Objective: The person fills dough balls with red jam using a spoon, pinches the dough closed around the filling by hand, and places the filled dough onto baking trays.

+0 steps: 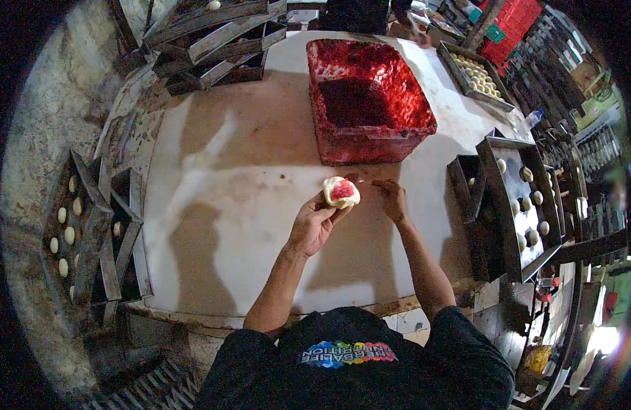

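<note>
My left hand [314, 224] is closed around the underside of a round of pale dough [347, 201], held up over the worktable. A lump of red filling [342, 189] sits in the hollow on top of it. To the right, my right hand [392, 199] is closed on a thin spatula-like tool [356, 180]. Its red-smeared end points left, close beside the dough; its exact shape is hard to make out. Just beyond both hands stands a large red tub [370, 147], its inner walls coated with red filling and its bottom in dark shadow.
The pale worktable [240, 239] spreads around my hands. Metal trays with dough balls stand at the left [90, 225] and right [510, 205]. Another filled tray [476, 76] lies at the far right. Stacked metal trays [213, 48] stand far left. A person [356, 15] is at the far edge.
</note>
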Available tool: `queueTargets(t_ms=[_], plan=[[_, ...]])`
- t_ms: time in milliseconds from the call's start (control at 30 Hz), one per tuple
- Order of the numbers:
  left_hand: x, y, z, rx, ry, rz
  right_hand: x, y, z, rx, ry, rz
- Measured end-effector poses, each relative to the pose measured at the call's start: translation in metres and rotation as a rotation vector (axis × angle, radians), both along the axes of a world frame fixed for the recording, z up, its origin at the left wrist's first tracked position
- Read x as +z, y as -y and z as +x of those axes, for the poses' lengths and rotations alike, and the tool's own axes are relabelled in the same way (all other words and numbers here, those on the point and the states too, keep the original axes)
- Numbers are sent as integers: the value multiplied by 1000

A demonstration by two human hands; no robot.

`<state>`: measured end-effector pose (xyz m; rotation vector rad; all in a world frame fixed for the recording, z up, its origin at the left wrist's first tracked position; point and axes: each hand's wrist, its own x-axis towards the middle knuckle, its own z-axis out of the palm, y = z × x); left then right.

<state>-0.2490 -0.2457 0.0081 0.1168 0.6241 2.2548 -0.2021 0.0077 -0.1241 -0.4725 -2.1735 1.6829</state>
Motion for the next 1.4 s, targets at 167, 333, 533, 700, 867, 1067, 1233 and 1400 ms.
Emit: queueTargets(t_ms=[167,333,533,700,867,1067,1233,1400], plan=[[-26,7,14,22,-108,-15,42,61,-1,-58,-12,648],[-19,-6,25,25,-83,-39,123,108,33,220,14,-561],[-10,-20,29,10,-63,-154,140,108,61,112,-28,-708],[-22,-29,32,50,-341,-368,128,109,71,101,-166,-60],[-17,-25,41,19,-262,-433,131,104,77,63,-115,336],[-20,-4,41,-183,-508,-358,139,100,79,153,68,-180],[-30,-8,59,12,-388,-402,128,114,76,-16,220,-154],[-34,-17,70,301,-65,-328,123,135,79,20,-165,91]])
